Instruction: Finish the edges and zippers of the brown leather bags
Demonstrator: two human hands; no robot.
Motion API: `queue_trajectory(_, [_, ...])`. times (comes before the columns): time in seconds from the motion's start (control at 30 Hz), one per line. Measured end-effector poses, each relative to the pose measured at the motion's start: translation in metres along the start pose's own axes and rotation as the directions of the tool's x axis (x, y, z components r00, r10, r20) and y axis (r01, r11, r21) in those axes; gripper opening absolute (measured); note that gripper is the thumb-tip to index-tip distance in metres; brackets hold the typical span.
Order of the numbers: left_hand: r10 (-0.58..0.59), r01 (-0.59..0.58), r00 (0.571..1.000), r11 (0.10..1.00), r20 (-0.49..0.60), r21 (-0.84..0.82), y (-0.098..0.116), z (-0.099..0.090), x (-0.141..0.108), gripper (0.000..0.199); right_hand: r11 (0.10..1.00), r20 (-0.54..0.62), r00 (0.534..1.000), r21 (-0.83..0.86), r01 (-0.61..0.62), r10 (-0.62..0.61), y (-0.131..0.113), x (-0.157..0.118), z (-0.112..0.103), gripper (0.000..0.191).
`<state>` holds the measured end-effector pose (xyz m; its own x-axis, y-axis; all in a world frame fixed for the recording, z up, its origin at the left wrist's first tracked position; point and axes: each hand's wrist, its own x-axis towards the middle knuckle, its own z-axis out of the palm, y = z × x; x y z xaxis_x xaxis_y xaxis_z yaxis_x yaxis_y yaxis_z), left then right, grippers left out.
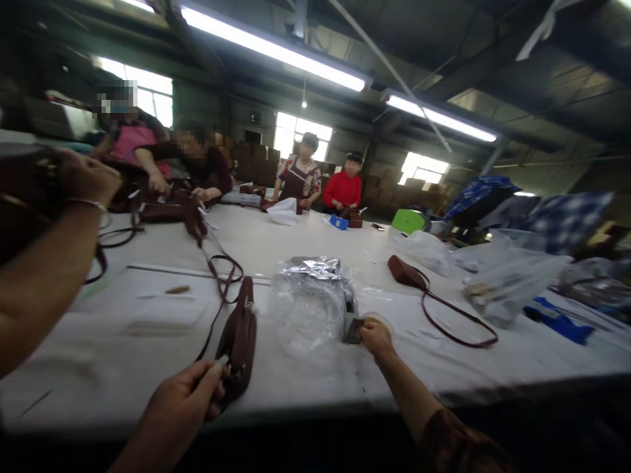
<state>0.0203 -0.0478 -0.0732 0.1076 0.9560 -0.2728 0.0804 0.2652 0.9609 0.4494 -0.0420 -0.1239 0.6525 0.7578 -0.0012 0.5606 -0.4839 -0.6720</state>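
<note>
White worktable (305,233): left hand (172,401) grips brown bag (242,338), aligned towards one o'clock; right hand (378,339), fingers closed, touches tape dispenser (350,330) at bag's three o'clock.

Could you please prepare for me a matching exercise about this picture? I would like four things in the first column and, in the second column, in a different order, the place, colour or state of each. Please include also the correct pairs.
Column 1
1. Left hand
2. Right hand
3. Checked cloth
4. Plastic in the middle of the table

Column 2
A. Crumpled and see-through
B. Fingers at a small grey device
C. Blue and white
D. Holding the near end of a brown bag

Right pairs: 1-D, 2-B, 3-C, 4-A
</note>
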Motion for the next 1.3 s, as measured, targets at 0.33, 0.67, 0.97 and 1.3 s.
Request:
queue_trajectory(0.33, [0.194,-0.189,0.981,0.956,0.002,0.222,-0.003,0.002,-0.008,0.04,0.913,0.325,0.879,0.327,0.242,-0.349,-0.073,-0.107,0.017,0.024])
queue_trajectory(0.67, [0.311,-0.279,0.95,0.873,-0.017,0.399,0.009,-0.001,-0.02,0.035,0.744,0.555,0.667,0.668,-0.002,-0.497,-0.206,-0.19,0.073,0.022])
queue_trajectory(0.97, [0.358,-0.326,0.934,0.841,0.007,0.431,0.009,-0.003,-0.021,0.033,0.816,0.576,0.686,0.577,0.043,-0.444,-0.211,-0.183,0.086,0.023])
queue_trajectory(1.3, [0.443,-0.393,0.896,0.768,0.023,0.506,0.003,-0.003,-0.019,0.031,0.896,0.642,0.699,0.444,-0.004,-0.314,-0.221,-0.182,0.088,0.022])
